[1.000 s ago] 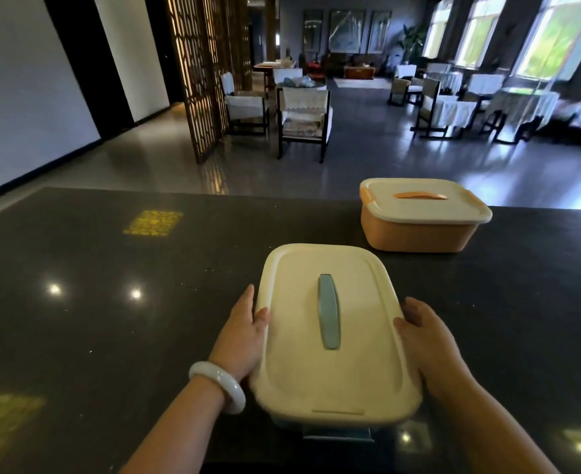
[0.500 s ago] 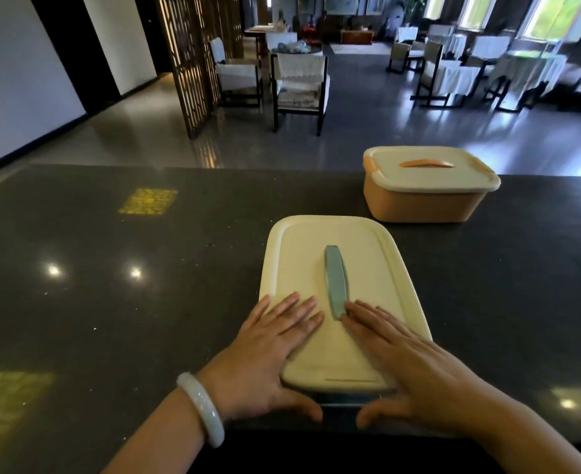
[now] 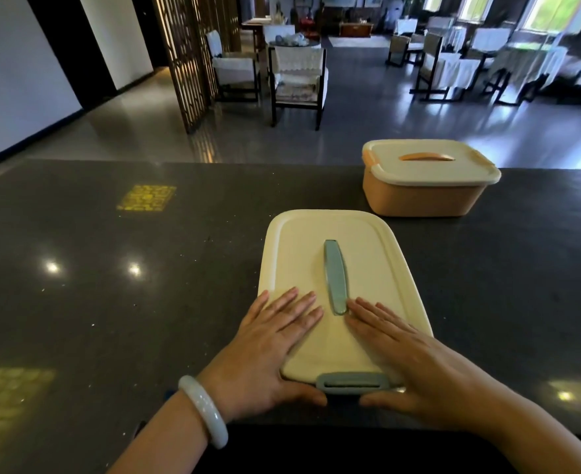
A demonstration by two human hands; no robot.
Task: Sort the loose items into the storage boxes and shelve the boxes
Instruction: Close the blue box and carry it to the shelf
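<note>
The cream-lidded storage box [image 3: 344,268] with a blue-grey lid handle [image 3: 335,277] and front latch [image 3: 350,383] sits at the near edge of the dark stone counter [image 3: 111,285]. Both hands lie flat on its lid, fingers straight: the left hand [image 3: 272,350], with a pale bangle [image 3: 204,410] at the wrist, and the right hand [image 3: 419,364], thumbs flanking the latch. An orange storage box [image 3: 422,193], lid closed, stands just beyond to the right, apart.
</note>
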